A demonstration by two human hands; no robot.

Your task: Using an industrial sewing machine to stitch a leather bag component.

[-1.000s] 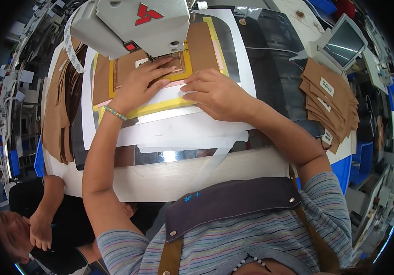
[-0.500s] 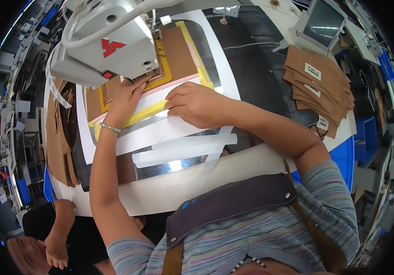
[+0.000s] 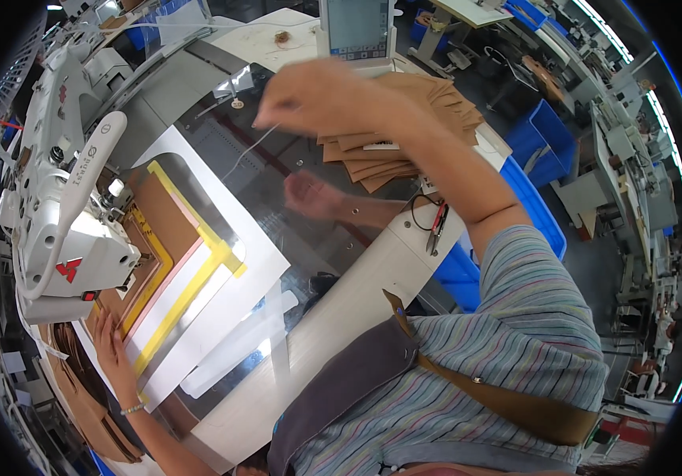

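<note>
My left hand point(image 3: 111, 349) lies with fingers stretched over the near edge of a flat sewing template, close under the white head of a sewing machine point(image 3: 79, 274). A brown panel point(image 3: 168, 208) sits in the template, with yellow tape point(image 3: 186, 297) and a pink strip along its edges. White sheet material point(image 3: 257, 274) shows around the template. My right hand point(image 3: 309, 95) is raised over the dark glossy table, near a thin white cord point(image 3: 247, 152) and a stack of brown pieces point(image 3: 392, 147). Its fingers look curled but are smeared by motion; whether they hold anything is unclear.
A screen point(image 3: 358, 30) stands behind the brown stack. Red-handled snips point(image 3: 438, 226) lie at the table's right edge, beside a blue bin point(image 3: 527, 222). Translucent strips point(image 3: 234, 361) lie near the front edge, and more brown pieces point(image 3: 91, 404) sit left of the template.
The view has swung to the right. My right hand has left the template's near edge and risen over the table towards the brown stack. My left hand stays at the template by the machine head.
</note>
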